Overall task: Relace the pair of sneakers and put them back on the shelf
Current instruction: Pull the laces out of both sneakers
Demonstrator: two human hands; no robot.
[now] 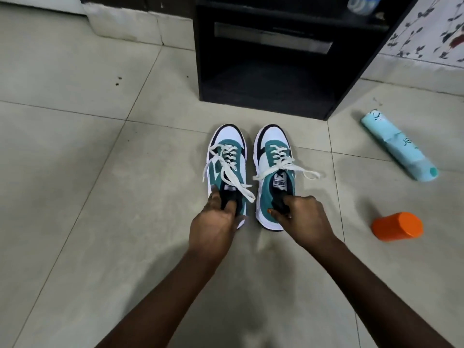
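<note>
Two bare hands, left (216, 222) and right (303, 219), each grip the heel collar of a teal-and-white laced sneaker (226, 159) (275, 162) on the tiled floor, just before the black wooden shelf (271, 79); lacing apparently done, shelving remains.

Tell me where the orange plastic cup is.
In the head view, the orange plastic cup lies on its side on the tiled floor, right of the right hand, below the light-blue bottle.

pale grey tiled floor (75, 146) with thin dark grout lines, softly lit. a black wooden shelf unit (271, 71) stands at the back; a white floral-patterned fabric (431, 28) hangs to its right.
</note>
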